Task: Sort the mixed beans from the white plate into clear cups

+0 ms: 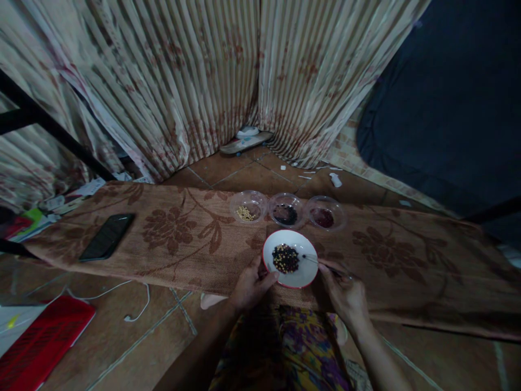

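A white bowl (pixel 308 274) with a red rim holds a mix of dark and pale yellow beans (pixel 285 258). My left hand (pixel 253 286) is closed on the bowl's near left rim, thumb over the edge. In my right hand (pixel 345 296) is a pair of thin metal tweezers (pixel 311 259), reaching over the right side of the bowl. One dark bean (pixel 304 256) shows at their tips; whether it is pinched I cannot tell. Just beyond stand three clear plastic cups: one with yellow beans (pixel 248 207), one with black beans (pixel 285 210), one with dark red beans (pixel 324 213).
A brown floral cloth (pixel 179 233) covers the long narrow bench. On its left part lies a black phone (pixel 107 237). Behind are a skateboard (pixel 246 142), white scraps on the tiles and striped curtains (pixel 171 81). A white cable (pixel 140 304) and a red item (pixel 51 336) lie lower left.
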A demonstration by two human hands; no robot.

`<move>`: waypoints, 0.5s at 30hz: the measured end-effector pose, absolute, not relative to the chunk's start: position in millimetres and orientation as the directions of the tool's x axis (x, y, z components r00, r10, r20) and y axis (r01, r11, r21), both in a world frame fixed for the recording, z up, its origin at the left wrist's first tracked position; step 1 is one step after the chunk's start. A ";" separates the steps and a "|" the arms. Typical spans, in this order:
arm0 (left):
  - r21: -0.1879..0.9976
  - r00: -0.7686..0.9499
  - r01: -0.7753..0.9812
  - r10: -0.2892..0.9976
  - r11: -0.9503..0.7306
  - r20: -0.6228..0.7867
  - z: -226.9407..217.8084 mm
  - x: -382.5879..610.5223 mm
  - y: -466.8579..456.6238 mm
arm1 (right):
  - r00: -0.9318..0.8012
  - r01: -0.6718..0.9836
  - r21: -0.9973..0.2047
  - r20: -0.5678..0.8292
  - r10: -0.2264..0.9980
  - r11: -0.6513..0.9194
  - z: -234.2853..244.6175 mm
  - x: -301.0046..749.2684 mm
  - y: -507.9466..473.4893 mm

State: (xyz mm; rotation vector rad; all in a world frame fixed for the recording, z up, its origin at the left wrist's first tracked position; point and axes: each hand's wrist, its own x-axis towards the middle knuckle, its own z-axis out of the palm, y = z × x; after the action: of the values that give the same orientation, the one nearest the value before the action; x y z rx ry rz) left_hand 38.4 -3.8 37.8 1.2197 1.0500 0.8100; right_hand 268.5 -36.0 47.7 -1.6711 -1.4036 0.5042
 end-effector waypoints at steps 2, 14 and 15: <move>0.982 0.337 0.030 0.923 0.189 -0.188 35.1 38.3 -3.8 | 0.275 0.585 -0.810 0.236 0.932 0.033 50.5 269.6 -35.2; 0.987 0.360 0.012 0.920 0.160 -0.153 28.6 36.5 -2.7 | 0.300 0.535 -0.801 0.476 0.827 0.267 89.2 255.1 52.8; 0.988 0.356 0.025 0.922 0.150 -0.149 28.1 36.1 -2.7 | 0.313 0.525 -0.806 0.483 0.818 0.275 90.6 253.3 61.4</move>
State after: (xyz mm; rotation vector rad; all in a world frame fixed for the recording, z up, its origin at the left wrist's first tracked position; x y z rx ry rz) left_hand 36.1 -2.7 28.1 1.2464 1.0048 0.8322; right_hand 253.3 61.4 90.6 -1.3865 -1.3474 0.3102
